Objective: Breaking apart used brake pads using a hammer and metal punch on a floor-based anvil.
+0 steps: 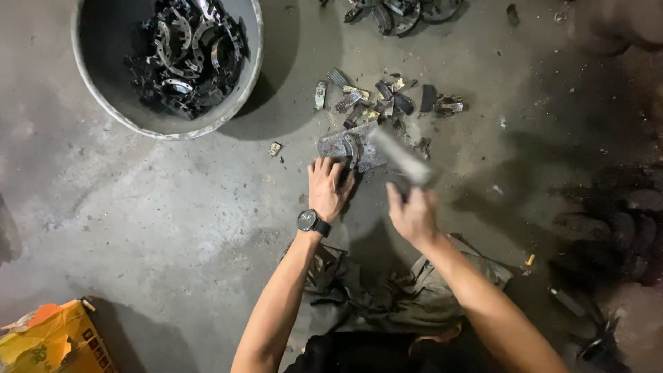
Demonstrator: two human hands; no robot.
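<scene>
on the concrete floor (173,228), a metal basin (252,55) sits at the far left with curved metal parts (186,55) heaped in it, and a scatter of broken pieces (387,100) lies to its right. nearer than the scatter lies a flat metal piece (345,146), with the left hand (330,188) on its near edge and the right hand (413,215) just right of it, a hammer (400,157) in its grip. crumpled cloth (407,293) lies near the forearms, a cardboard box (48,342) at the near left corner.
</scene>
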